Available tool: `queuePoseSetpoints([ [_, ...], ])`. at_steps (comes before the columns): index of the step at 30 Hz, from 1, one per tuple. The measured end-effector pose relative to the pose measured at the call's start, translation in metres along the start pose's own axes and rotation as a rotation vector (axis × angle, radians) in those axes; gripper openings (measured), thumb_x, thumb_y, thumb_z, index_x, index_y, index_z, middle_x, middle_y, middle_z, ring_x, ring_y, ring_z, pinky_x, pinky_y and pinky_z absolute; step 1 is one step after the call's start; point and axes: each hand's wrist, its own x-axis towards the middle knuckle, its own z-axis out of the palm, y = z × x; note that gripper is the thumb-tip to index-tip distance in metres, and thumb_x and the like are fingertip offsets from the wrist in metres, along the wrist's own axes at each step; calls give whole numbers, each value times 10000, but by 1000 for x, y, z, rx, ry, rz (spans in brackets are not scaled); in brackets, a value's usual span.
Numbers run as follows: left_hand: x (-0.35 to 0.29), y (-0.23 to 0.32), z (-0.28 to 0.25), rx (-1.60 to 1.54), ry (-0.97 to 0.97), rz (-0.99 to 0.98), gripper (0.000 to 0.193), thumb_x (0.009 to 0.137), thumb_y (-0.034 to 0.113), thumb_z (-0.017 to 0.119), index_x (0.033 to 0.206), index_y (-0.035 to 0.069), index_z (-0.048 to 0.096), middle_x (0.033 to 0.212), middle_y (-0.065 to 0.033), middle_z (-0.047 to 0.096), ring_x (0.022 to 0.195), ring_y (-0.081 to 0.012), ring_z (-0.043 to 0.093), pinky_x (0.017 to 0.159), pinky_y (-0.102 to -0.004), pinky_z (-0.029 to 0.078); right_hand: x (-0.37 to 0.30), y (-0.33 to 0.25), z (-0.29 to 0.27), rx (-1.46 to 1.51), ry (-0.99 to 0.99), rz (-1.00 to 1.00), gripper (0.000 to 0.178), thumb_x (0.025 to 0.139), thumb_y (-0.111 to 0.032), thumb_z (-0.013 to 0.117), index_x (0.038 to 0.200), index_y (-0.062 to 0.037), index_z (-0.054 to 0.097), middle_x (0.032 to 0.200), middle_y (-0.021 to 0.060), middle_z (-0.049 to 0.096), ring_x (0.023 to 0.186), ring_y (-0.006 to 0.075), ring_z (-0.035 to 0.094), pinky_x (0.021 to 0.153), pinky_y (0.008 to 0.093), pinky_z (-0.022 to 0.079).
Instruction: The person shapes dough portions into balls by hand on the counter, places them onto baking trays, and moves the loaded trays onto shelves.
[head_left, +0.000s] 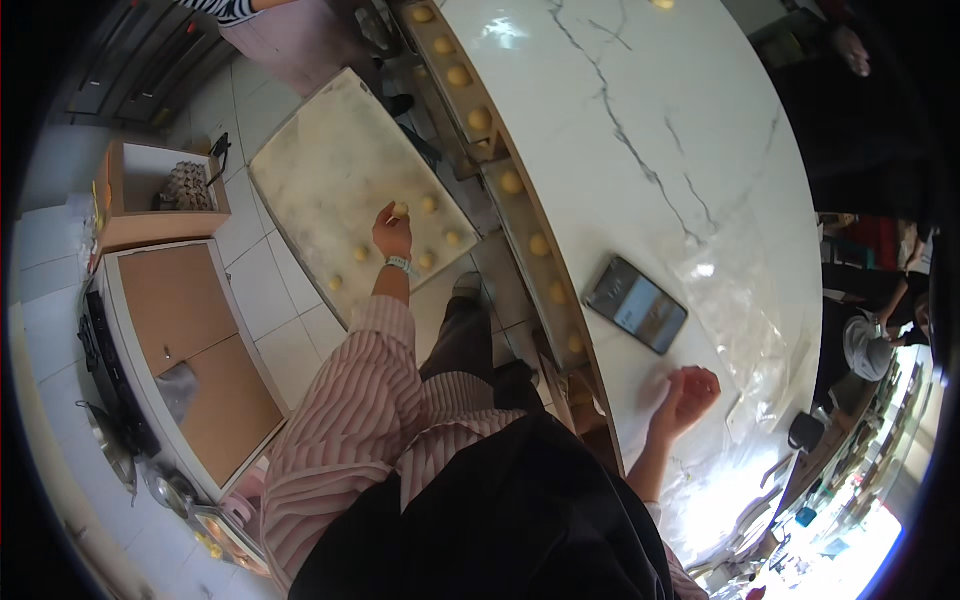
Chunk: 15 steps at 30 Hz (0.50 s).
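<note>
Over a large pale tray (320, 150), my left hand (392, 236) pinches a small round yellow dough ball (400, 209) at its fingertips. Several similar balls rest on the tray around that hand, among them one dough ball (429, 204) just to its right and another (360, 254) to its left. At the right, my right hand (688, 397) is at the white marble-patterned table (660, 110), with its fingers curled in. Whatever lies inside those fingers, if anything, is hidden. A phone (636, 304) with a lit screen lies on the table just beyond my right hand.
More dough balls (540, 245) sit on trays under the table's left edge. Clear plastic sheeting (745, 340) covers part of the tabletop. A wooden cabinet (195, 350) and a box with egg cartons (187, 187) stand at left. Another person (300, 40) is beyond the tray.
</note>
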Motion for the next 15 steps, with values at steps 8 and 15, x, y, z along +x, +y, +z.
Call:
queuePoseSetpoints([
  [8,104,-36,51,497,-37,358,349,677,63,689,1019,66,622,943,-121,594,788,-248,605,729,-338,493,8,14,4,-350,230,87,185,863,-47,484,1019,-8,392,867,68,458,712,116,446,622,223,376],
  [15,94,-1,61,592,16,561,586,674,106,734,1206,109,488,1110,-128,473,924,-275,492,821,-368,418,6,14,2,-478,191,235,176,852,-63,497,997,6,424,915,99,447,813,187,447,727,297,383],
])
